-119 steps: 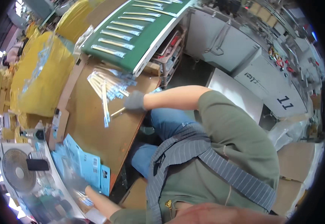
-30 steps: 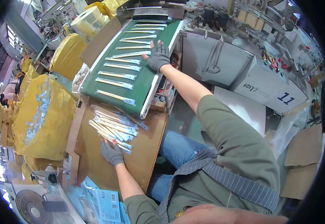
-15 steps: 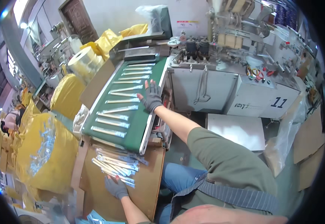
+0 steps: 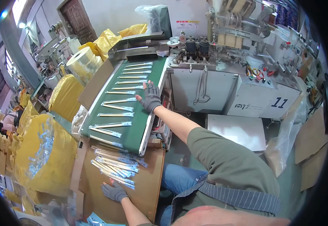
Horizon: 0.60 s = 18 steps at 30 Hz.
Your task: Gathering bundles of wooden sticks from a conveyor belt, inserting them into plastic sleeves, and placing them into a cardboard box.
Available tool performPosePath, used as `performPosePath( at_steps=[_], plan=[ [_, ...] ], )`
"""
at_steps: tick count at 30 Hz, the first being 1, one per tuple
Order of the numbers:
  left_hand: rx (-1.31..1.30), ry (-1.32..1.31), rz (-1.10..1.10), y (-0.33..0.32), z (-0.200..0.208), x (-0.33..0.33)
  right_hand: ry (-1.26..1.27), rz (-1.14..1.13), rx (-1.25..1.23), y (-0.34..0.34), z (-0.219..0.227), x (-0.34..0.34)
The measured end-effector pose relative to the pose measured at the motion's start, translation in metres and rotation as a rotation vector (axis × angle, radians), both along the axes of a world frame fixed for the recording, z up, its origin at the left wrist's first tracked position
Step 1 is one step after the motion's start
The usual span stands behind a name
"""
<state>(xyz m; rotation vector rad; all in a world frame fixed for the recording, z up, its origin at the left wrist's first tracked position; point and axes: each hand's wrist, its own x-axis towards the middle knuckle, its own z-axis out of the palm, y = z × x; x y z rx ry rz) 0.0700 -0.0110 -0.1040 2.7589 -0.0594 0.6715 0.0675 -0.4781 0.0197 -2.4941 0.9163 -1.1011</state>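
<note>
green conveyor belt (image 4: 133, 113), yellow sacks (image 4: 39, 154), grey gloves (image 4: 150, 98)

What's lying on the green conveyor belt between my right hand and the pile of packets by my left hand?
Head view: four wrapped stick packets crosswise on the green conveyor belt.

Both the left hand (image 4: 114, 191) and the right hand (image 4: 151, 98) wore grey knitted cloth gloves. The conveyor belt (image 4: 133, 109) was matt green. The wrapped sticks (image 4: 113, 168) lay in glossy clear film on a smooth brown board bench (image 4: 149, 188). Far right, the machine cabinet (image 4: 216, 94) was painted grey metal.
</note>
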Motion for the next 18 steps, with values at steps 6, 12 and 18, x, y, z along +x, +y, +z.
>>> performPosePath(
  at_steps=[6,12,18],
  plan=[
    [0.010,-0.020,-0.005,-0.007,0.009,-0.002,0.018,0.004,-0.010,-0.004,-0.005,0.003],
    [0.031,-0.044,-0.009,-0.005,0.003,0.002,0.121,0.088,-0.038,-0.008,-0.004,0.008],
    [0.002,-0.001,-0.029,-0.012,0.019,-0.006,0.341,0.084,0.134,-0.048,0.007,0.046]
  ],
)
